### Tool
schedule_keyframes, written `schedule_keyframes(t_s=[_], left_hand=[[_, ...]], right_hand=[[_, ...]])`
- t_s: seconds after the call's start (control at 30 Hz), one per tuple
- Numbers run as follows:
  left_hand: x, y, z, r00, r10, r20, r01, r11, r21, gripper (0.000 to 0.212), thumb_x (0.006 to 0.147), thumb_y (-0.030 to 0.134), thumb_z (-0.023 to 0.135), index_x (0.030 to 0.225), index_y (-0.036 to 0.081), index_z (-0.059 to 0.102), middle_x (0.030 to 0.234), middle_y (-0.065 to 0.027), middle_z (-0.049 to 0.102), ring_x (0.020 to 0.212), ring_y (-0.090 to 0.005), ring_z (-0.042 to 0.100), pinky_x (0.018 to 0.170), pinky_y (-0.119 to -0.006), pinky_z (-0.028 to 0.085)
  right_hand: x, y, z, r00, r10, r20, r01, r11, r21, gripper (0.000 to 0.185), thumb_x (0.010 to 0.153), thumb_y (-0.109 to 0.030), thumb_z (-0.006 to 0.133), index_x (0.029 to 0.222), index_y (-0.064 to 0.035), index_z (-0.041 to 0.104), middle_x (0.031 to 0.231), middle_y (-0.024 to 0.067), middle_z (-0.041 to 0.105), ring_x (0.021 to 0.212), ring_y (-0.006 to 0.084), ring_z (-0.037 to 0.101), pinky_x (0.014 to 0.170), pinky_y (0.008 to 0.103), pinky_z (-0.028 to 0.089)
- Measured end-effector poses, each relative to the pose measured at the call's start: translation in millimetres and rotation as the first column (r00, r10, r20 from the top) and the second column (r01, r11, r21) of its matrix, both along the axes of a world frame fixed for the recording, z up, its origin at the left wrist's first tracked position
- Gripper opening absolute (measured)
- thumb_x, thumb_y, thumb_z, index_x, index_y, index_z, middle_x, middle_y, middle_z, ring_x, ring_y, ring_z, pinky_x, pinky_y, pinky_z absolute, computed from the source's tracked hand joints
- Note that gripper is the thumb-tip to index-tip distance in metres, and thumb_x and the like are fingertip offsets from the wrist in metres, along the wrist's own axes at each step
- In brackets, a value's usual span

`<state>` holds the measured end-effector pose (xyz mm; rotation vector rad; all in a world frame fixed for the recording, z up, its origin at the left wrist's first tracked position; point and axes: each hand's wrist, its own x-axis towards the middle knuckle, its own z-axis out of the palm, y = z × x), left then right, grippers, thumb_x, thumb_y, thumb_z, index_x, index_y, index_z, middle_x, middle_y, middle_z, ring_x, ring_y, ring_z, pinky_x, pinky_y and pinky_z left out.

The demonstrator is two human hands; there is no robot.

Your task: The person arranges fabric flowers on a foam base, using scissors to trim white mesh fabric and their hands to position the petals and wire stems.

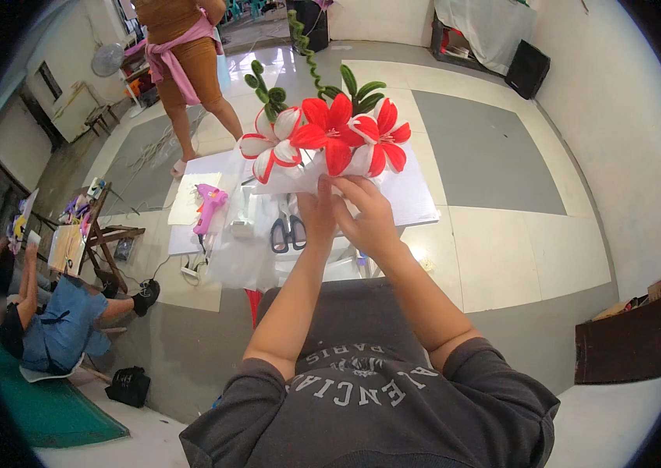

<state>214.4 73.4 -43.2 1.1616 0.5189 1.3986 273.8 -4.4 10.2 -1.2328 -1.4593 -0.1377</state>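
A bouquet of fuzzy pipe-cleaner flowers is held up over the table. A red flower [330,131] is in its middle, with a white flower edged in red [272,140] on the left and a red-and-white flower [384,137] on the right. Green leaf sprigs [357,90] and a coiled green stem [307,52] rise behind. Translucent white wrapping [283,182] spreads beneath the blooms. My left hand [317,213] grips the bouquet at its base. At the same spot, the fingers of my right hand [367,216] pinch the wrapping; the stems are hidden.
On the white table [418,202] lie a pink glue gun [210,207], dark-handled scissors [288,231] and clear plastic sheeting [242,257]. A power strip [190,270] hangs by the left edge. One person [184,64] stands beyond the table; another [61,322] sits at left near a wooden stand [99,228].
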Motion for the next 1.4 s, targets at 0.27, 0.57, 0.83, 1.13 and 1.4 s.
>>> schedule_keyframes(t_s=[0.27, 0.57, 0.83, 1.13, 1.4], left_hand=[[2, 12, -19, 0.993, 0.092, 0.08, -0.098, 0.993, 0.072, 0.038, 0.093, 0.028, 0.04, 0.112, -0.005, 0.045, 0.1, -0.0106, 0.055, 0.089, -0.0171, 0.052, 0.078, -0.03, 0.04], [-1, 3, -12, 0.981, 0.188, 0.054, -0.193, 0.973, 0.122, 0.038, 0.093, 0.031, 0.038, 0.1, -0.005, 0.05, 0.082, -0.0073, 0.056, 0.067, -0.0151, 0.049, 0.06, -0.029, 0.04], [2, 15, -35, 0.982, 0.189, 0.001, -0.187, 0.974, 0.126, 0.042, 0.092, 0.03, 0.04, 0.078, -0.006, 0.056, 0.073, -0.0108, 0.059, 0.068, -0.0174, 0.054, 0.06, -0.032, 0.041], [2, 9, -23, 0.962, 0.274, 0.009, -0.273, 0.956, 0.108, 0.039, 0.092, 0.029, 0.041, 0.092, -0.007, 0.053, 0.085, -0.0147, 0.059, 0.077, -0.0222, 0.055, 0.067, -0.035, 0.042], [-18, 30, -45, 0.803, 0.35, -0.482, -0.336, 0.934, 0.118, 0.041, 0.088, 0.034, 0.048, 0.079, -0.006, 0.049, 0.073, -0.0142, 0.054, 0.067, -0.0229, 0.05, 0.063, -0.037, 0.039]], right_hand=[[-1, 12, -12, 0.987, -0.063, 0.151, 0.058, 0.998, 0.035, 0.026, 0.071, -0.006, 0.057, 0.097, -0.005, 0.058, 0.093, 0.0111, 0.058, 0.085, 0.029, 0.053, 0.076, 0.0391, 0.039], [-8, 16, -14, 0.998, -0.055, -0.016, 0.051, 0.983, -0.175, 0.025, 0.077, -0.01, 0.057, 0.099, 0.0007, 0.054, 0.091, 0.02, 0.057, 0.084, 0.0343, 0.054, 0.075, 0.0387, 0.042], [-8, 23, -12, 0.913, -0.011, -0.407, -0.067, 0.982, -0.177, 0.023, 0.078, -0.015, 0.056, 0.091, 0.0036, 0.052, 0.081, 0.0226, 0.057, 0.073, 0.0379, 0.056, 0.062, 0.0432, 0.044], [-6, -8, -18, 0.962, 0.038, -0.272, -0.056, 0.997, -0.056, 0.009, 0.073, -0.003, 0.054, 0.08, -0.0002, 0.059, 0.083, 0.0176, 0.059, 0.078, 0.0325, 0.057, 0.069, 0.0361, 0.045], [35, -6, -55, 0.693, 0.011, -0.721, -0.053, 0.998, -0.036, 0.019, 0.076, 0.0, 0.051, 0.094, -0.0012, 0.058, 0.08, 0.0041, 0.058, 0.073, 0.0116, 0.055, 0.067, 0.0272, 0.045]])
